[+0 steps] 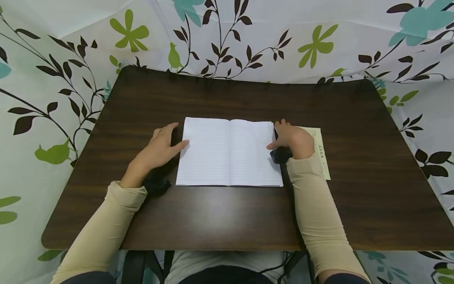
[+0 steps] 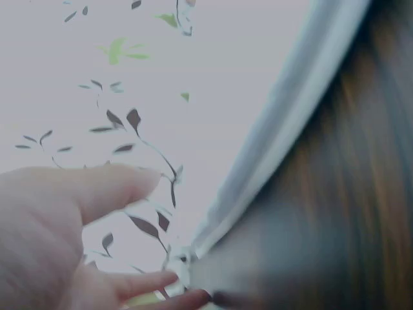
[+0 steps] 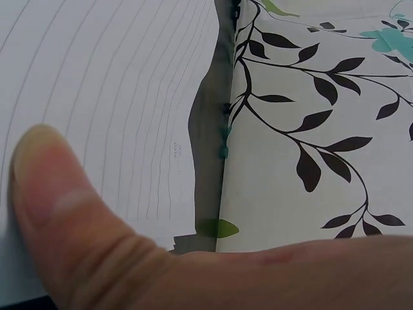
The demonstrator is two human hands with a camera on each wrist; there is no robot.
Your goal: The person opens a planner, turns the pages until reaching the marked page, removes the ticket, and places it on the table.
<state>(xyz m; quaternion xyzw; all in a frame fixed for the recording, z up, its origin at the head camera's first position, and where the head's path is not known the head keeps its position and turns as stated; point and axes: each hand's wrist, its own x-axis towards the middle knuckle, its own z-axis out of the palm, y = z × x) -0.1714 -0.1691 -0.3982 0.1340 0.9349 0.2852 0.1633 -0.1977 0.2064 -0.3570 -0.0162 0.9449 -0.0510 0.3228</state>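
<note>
Lying open between the two hands, the notebook (image 1: 229, 152) shows two blank lined pages on the table (image 1: 220, 221). The left hand (image 1: 160, 148) rests flat just off its left edge, fingers straight and relaxed, one fingertip touching the left page's margin; it grips nothing. The right hand (image 1: 292, 138) sits at the right edge, thumb pressed onto the right page and fingers loosely bent over the outer edge. The right wrist view shows that thumb (image 3: 58, 213) flat on the lined paper (image 3: 110, 84); whether the fingers pinch the page cannot be told. A slip (image 1: 320, 152) of pale printed paper lies under and beyond the right hand, partly covered by it and the sleeve. Beyond both hands, a floral cloth (image 1: 248, 35) surrounds the table. The left wrist view is blurred, showing fingers (image 2: 97, 187) beside the notebook's edge.
</note>
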